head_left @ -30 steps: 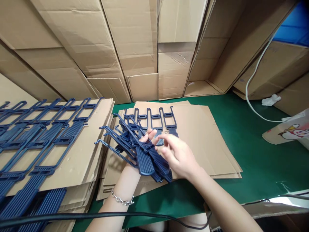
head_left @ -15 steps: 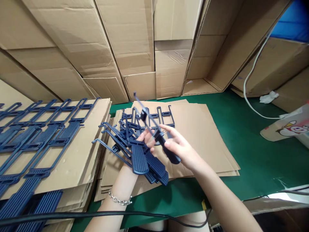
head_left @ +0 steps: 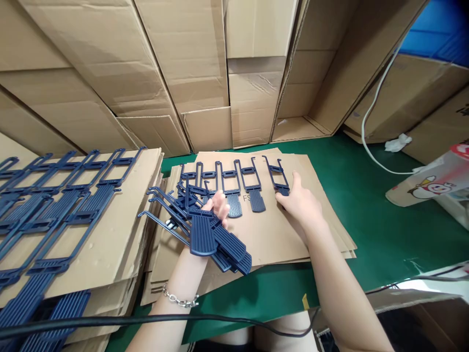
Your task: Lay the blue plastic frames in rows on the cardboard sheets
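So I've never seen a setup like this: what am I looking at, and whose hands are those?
This is one camera worn on a person's head, looking down at their own bare hands, so there is no machine. The left hand holds a bunch of navy plastic frames with ribbed ends. The right hand is open, its fingertips at the end of one frame lying on a stack of cardboard sheets. More frames lie on cardboard to the left, beside a green bench.

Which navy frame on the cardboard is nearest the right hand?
The rightmost one: its ribbed end sits under the right hand; the others lie clear of it.
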Action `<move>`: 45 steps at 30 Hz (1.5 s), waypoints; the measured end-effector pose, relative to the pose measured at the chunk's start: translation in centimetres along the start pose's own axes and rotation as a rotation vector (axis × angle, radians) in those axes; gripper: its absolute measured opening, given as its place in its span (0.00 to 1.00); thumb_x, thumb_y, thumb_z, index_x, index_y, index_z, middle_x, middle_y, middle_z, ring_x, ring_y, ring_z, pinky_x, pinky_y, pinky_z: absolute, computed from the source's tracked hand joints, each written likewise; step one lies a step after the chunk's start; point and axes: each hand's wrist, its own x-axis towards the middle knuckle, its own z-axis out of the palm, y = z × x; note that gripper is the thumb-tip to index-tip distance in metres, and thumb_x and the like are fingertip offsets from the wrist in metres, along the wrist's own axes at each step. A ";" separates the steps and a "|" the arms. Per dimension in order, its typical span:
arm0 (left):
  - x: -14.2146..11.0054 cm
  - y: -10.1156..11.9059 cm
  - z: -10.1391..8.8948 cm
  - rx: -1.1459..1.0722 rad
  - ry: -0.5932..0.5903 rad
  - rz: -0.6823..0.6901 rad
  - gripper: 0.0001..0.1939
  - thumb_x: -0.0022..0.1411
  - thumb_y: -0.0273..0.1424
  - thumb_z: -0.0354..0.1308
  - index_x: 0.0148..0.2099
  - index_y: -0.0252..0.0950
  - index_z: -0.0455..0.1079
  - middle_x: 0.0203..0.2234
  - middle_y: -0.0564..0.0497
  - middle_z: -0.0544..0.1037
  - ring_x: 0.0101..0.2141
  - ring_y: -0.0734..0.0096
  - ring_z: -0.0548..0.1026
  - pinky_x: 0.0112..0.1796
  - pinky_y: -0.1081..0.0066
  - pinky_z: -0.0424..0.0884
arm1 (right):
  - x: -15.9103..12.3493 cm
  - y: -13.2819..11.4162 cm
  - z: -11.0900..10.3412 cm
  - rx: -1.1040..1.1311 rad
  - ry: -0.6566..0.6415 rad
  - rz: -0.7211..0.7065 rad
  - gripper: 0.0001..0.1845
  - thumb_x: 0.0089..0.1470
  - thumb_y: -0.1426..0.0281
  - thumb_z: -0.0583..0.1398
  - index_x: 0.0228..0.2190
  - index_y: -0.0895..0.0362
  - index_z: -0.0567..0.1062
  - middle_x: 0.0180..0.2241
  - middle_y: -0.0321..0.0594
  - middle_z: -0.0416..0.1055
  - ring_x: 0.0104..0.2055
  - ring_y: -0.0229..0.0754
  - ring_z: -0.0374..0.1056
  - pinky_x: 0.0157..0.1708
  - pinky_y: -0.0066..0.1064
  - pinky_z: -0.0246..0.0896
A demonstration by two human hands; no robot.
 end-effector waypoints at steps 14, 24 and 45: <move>0.4 0.4 -0.2 -0.024 0.001 -0.013 0.22 0.65 0.31 0.33 0.61 0.50 0.44 0.33 0.57 0.77 0.32 0.77 0.75 0.29 0.78 0.68 | 0.3 -0.3 1.0 -0.045 -0.094 -0.141 0.25 0.47 0.61 0.52 0.47 0.57 0.65 0.42 0.47 0.65 0.42 0.48 0.63 0.33 0.33 0.58; 0.7 0.1 -0.6 -0.095 0.021 -0.062 0.20 0.65 0.33 0.34 0.59 0.50 0.50 0.32 0.57 0.77 0.30 0.76 0.75 0.28 0.76 0.69 | 0.4 -1.4 1.3 -0.018 -0.060 -0.165 0.32 0.49 0.64 0.52 0.56 0.55 0.52 0.46 0.46 0.62 0.45 0.47 0.61 0.39 0.33 0.57; 1.2 -1.3 -0.3 0.268 0.349 0.187 0.14 0.55 0.34 0.55 0.45 0.38 0.68 0.39 0.51 0.74 0.37 0.70 0.72 0.41 0.70 0.68 | -8.7 -6.9 -1.9 0.380 -0.428 -0.882 0.30 0.52 0.52 0.49 0.54 0.49 0.56 0.48 0.42 0.61 0.46 0.48 0.60 0.40 0.38 0.57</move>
